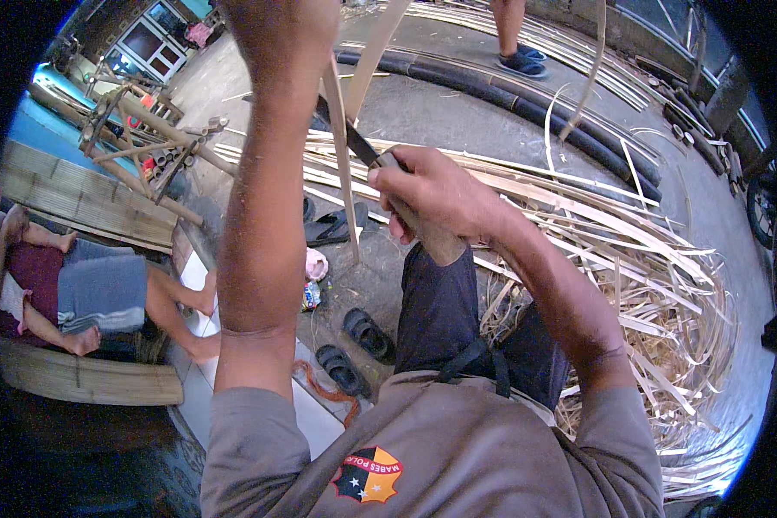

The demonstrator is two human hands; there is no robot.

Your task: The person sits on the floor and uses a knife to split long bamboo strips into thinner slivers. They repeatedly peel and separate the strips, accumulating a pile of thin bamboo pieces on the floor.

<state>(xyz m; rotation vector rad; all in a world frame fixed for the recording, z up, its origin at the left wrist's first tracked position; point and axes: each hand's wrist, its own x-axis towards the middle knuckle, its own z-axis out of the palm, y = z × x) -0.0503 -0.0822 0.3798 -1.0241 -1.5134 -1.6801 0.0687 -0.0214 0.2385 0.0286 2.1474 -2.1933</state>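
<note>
Bamboo in pale strips (pixel 656 285) across the floor ahead and to the right, tangled thickly nearest the right elbow. Grey-brown in the shirt (pixel 501 449) along the lower edge. Lifted high, with forearm upright and left hand (pixel 281 28) cut off by the top edge; cannot tell how far closed, or on what. Long and narrow in the worked strip (pixel 344 168), crossing the blade between both arms. Bent inward at the right elbow, with right hand (pixel 440 194) curled tight round the handle of a knife (pixel 361 143), aimed up and left. Black, yellow and red in the shirt's badge (pixel 369 476), with stars and legible lettering on its red band.
</note>
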